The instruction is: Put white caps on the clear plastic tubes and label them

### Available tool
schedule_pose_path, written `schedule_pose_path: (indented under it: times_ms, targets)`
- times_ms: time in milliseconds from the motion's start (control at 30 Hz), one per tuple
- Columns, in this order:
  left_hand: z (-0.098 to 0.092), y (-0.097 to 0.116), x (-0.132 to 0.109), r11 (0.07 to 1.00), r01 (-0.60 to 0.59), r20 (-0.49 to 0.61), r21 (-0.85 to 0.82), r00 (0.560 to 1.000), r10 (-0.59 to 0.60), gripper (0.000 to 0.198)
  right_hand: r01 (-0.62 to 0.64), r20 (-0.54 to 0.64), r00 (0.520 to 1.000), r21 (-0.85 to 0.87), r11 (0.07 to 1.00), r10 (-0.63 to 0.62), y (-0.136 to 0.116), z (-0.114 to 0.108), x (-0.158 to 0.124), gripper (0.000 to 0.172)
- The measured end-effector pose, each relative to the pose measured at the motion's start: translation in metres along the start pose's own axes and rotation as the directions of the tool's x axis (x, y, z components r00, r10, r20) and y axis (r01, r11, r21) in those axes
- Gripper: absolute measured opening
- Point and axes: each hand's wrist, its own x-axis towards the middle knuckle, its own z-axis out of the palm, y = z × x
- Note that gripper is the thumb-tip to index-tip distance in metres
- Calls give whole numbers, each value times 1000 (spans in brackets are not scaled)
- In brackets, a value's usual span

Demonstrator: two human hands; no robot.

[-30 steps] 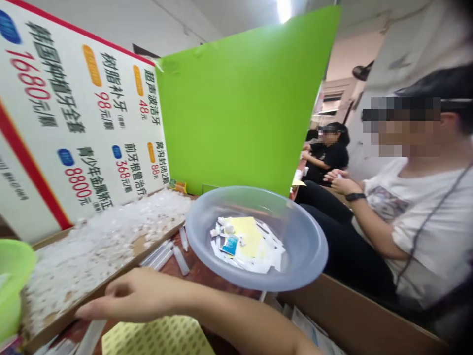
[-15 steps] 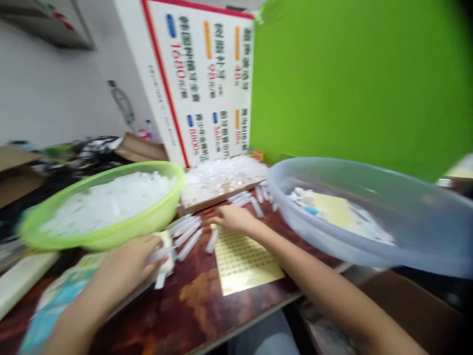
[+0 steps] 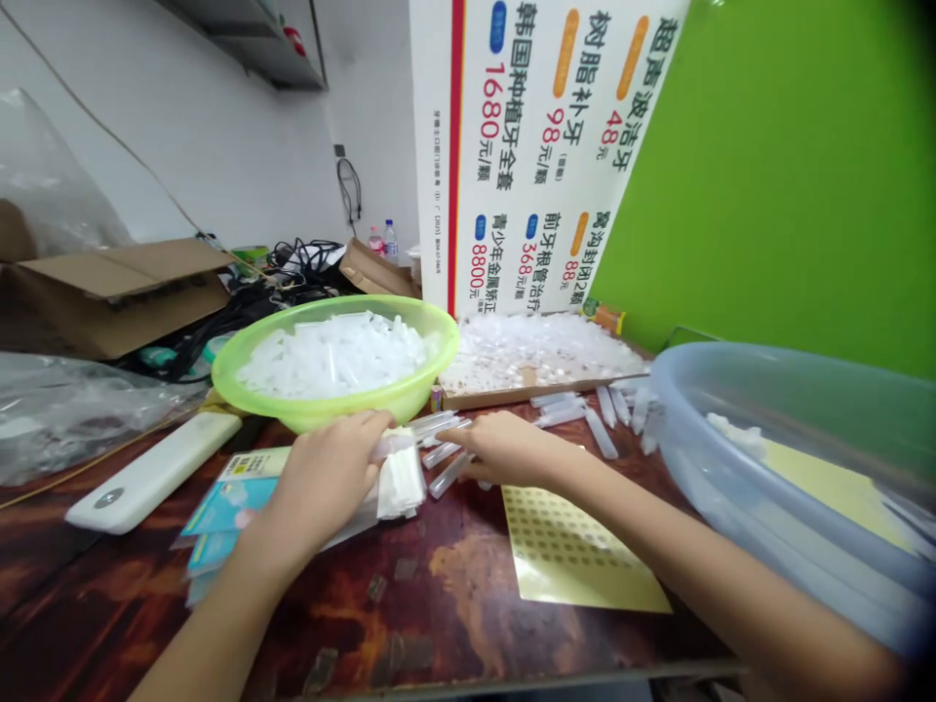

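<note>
My left hand is closed with a clear plastic tube at its fingertips, above a stack of small white packets. Blue-and-yellow printed packets lie beside and under that wrist. My right hand reaches in from the right, its fingertips bent around the upper end of a translucent plastic tube; the fingers partly hide the grip. More loose tubes lie between the hands. Under the right forearm rests a yellow sheet with rows of small round stickers.
A green basin heaped with translucent pieces stands left, and a shallow cardboard tray of similar pieces behind. On the right is a large blue-grey basin. Loose tubes lie near it. A white device lies at left.
The view has swung left and steadied. My right hand has moved from the sticker sheet's upper corner leftward to the loose tubes. My left hand stays by the white packets.
</note>
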Motion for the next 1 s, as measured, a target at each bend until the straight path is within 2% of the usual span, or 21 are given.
schedule_pose_path:
  times_ms: [100,200,333,400,533,600,667,800,867,900,933,967,1000]
  targets:
    - [-2,4,-1,995,29,-78,-98,996,-36,37,13,9,1000,-28,1000,-13,-2,2,10,23]
    - [3,1,2,954,-32,-123,-298,992,-6,29,16,1,1000,-30,999,-16,-5,5,14,17]
    - [7,-10,10,838,-118,-217,-532,976,0,24,-7,-19,1000,-60,998,6,-15,7,12,20]
    - [5,-13,11,740,-144,-239,-657,971,-23,27,-17,-28,999,-81,997,15,-19,9,12,20]
    - [-2,-9,6,453,-125,-186,-883,978,-93,33,-32,-63,998,-112,993,25,-24,16,16,20]
    - [-1,-5,3,330,-95,-126,-939,989,-75,37,-32,-79,997,-117,993,22,-24,19,18,20]
    - [2,-1,2,265,-69,-84,-962,995,-45,40,-29,-91,996,-110,994,19,-21,18,17,18]
    - [8,3,5,236,-34,-45,-971,998,-44,41,-67,-143,988,-75,995,55,-4,0,0,16]
    - [9,5,7,219,-28,-38,-975,998,-45,40,-131,-285,948,62,989,143,6,-14,-15,18]
    - [9,7,8,206,-28,-36,-978,999,-35,40,-130,-400,887,267,955,233,9,-21,-22,16]
    - [8,9,9,189,-25,-28,-982,999,-15,40,-81,-455,827,486,870,331,10,-26,-27,16]
    - [8,11,9,169,-16,-14,-986,1000,10,41,9,-462,780,683,731,422,9,-30,-31,17]
    - [9,14,8,145,-2,3,-989,999,35,43,108,-424,768,824,556,480,6,-32,-32,18]
